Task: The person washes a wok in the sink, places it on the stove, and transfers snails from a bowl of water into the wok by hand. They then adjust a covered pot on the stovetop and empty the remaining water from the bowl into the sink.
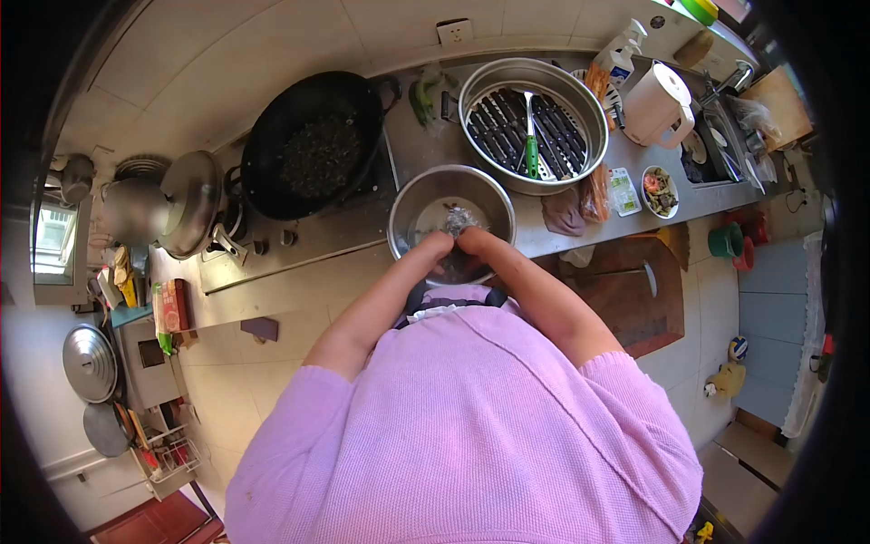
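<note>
steel-coloured basin (497,204) is set at the counter (535,236) front; inside, the left hand (436,246) and right hand (472,241) are held close together, any grip hidden. likely light but slippery if wet, it is best taken by opposite rims.

Tiled wall (208,59), small window (54,238) (daylight showing)

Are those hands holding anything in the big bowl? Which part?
Can't tell: the left hand and right hand reach into the metal bowl, fingertips hidden.
</note>
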Tool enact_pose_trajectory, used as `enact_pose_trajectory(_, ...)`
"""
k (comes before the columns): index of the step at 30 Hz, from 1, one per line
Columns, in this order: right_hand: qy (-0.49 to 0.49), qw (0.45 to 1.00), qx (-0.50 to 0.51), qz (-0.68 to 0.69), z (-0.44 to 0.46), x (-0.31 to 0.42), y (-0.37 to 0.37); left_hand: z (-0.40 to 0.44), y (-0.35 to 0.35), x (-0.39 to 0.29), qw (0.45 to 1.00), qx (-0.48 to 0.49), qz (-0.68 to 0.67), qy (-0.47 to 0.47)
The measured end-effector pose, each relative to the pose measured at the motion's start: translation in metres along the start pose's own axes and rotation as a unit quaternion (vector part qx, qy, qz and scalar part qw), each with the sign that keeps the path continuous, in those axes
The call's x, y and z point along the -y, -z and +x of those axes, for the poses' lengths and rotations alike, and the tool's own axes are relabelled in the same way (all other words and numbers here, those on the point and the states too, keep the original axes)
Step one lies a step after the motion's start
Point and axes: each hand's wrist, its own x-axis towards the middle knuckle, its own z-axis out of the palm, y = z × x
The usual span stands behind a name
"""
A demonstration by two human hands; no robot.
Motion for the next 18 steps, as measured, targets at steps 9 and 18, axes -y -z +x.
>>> enact_pose_trajectory(9, 0.167, 0.985, 0.027, -0.023, -0.033, 0.064, 0.029, -0.008, 0.028, 0.001, 0.843, 0.185, -0.505, 0.003)
enact_pose_trajectory(18, 0.233, 0.905, -0.251, -0.255, 0.019, 0.026, 0.025, -0.060, 0.062, -0.020, 0.738, 0.228, -0.629, -0.086)
